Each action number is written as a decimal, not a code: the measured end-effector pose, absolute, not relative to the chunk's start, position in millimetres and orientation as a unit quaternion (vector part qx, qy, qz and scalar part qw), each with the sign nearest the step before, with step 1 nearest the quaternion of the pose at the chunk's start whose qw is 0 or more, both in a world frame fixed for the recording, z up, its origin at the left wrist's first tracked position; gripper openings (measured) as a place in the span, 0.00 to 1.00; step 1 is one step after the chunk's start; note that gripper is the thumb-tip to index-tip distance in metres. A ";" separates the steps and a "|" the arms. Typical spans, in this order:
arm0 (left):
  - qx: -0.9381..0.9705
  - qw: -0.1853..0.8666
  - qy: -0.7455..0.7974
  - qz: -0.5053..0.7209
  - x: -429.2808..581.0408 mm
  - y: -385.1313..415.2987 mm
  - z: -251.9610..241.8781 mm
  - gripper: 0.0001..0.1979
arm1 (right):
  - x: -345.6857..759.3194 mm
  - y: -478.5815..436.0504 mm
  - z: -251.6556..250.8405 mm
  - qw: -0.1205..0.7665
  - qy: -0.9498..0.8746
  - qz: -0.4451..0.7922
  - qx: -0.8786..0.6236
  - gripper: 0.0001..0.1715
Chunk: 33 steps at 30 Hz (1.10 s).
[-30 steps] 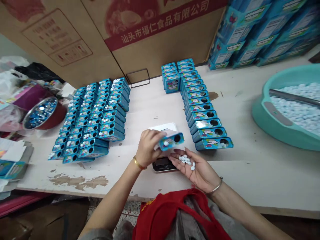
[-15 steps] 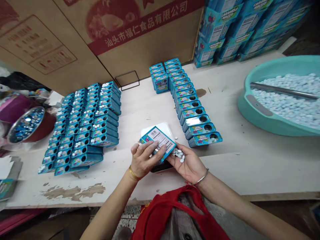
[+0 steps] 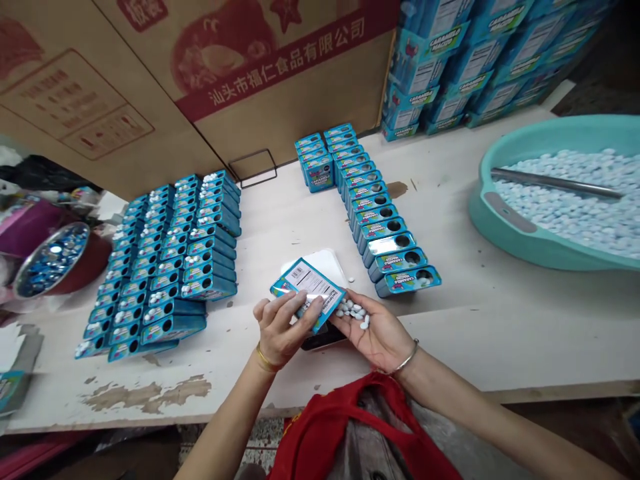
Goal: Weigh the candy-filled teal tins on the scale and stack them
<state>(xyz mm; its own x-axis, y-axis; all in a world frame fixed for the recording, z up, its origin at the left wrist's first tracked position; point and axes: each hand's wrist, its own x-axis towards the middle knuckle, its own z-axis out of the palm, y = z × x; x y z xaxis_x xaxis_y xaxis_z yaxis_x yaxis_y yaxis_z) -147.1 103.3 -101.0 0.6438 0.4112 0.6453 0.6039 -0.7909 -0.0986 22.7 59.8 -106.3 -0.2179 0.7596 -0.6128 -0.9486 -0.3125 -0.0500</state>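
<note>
Left hand [image 3: 283, 330] wrapped around blue mint tin [image 3: 307, 293], label side up, held above desk [image 3: 480, 347] against right hand [image 3: 375, 327]. Right palm open, slightly cupped, carrying loose white mints [image 3: 354, 315]; cupping helps contain them.

From here I count two hands: the left hand [image 3: 285, 331] on one tin [image 3: 307, 294], the right hand [image 3: 375, 331] cupping about a dozen mints [image 3: 353, 315]. One loose mint [image 3: 351, 279] lies beyond them. On the desk [image 3: 450, 347] I see two blocks of tins [image 3: 165, 267], too many to count exactly, plus one phone [image 3: 325, 339], one steel bowl [image 3: 50, 260], one basin [image 3: 500, 227] and one rod [image 3: 555, 182].
</note>
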 end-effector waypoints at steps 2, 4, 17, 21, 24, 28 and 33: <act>-0.893 0.133 -0.290 -0.318 -148.6 103.1 -102.8 0.14 | 22.3 60.6 -105.0 0.566 0.167 0.760 -0.273 0.09; -0.899 0.088 -0.293 -0.313 -150.1 104.2 -105.6 0.15 | 22.3 61.3 -103.4 0.570 0.170 0.754 -0.280 0.10; -0.782 -0.322 -0.400 -0.354 -138.9 147.3 -132.6 0.17 | 56.9 24.8 -123.7 0.526 0.160 0.742 -0.385 0.12; -0.802 -0.186 -0.420 -0.382 -138.8 140.3 -116.0 0.33 | 71.0 14.5 -134.7 0.538 0.181 0.718 -0.403 0.12; -0.843 -0.029 -0.366 -0.392 -123.3 115.7 -90.9 0.30 | 78.5 11.2 -138.8 0.542 0.196 0.711 -0.403 0.12; -0.942 0.000 -0.297 -0.157 -72.8 82.0 -82.2 0.11 | 83.5 7.2 -140.1 0.532 0.204 0.716 -0.404 0.13; -0.920 0.000 -0.388 0.056 -11.6 85.0 -114.8 0.11 | 86.3 -5.1 -137.1 0.521 0.213 0.704 -0.433 0.15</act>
<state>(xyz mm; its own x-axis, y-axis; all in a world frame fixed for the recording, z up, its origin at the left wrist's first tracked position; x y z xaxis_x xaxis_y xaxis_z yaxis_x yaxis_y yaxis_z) -11.6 85.0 -114.8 0.6926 0.7138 -0.1037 0.7139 -0.6989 -0.0430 86.3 -5.1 -137.1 -0.0812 0.5498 -0.8314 -0.9182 -0.3656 -0.1521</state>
